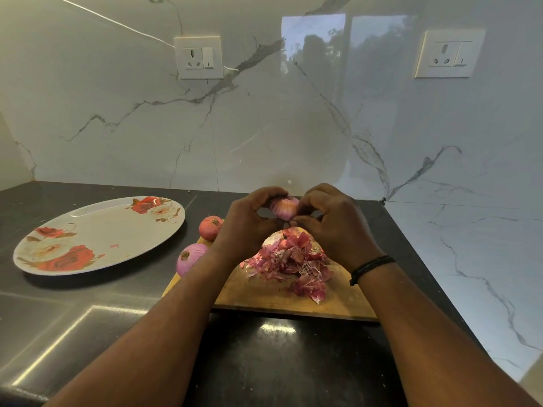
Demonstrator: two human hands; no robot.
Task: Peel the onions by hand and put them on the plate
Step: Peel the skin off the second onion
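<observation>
Head cam, L hand (249,218) & R hand (332,221) fingers both grasping onion (283,207) over peel pile (291,259), no legible text

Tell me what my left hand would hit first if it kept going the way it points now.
The onion that the left hand already grips; past it probably the right hand, though depth is unclear.

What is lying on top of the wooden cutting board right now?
On the wooden cutting board lies a pile of onion peels. An unpeeled onion and a peeled onion sit at its left edge. The left forearm covers part of the board.
</observation>
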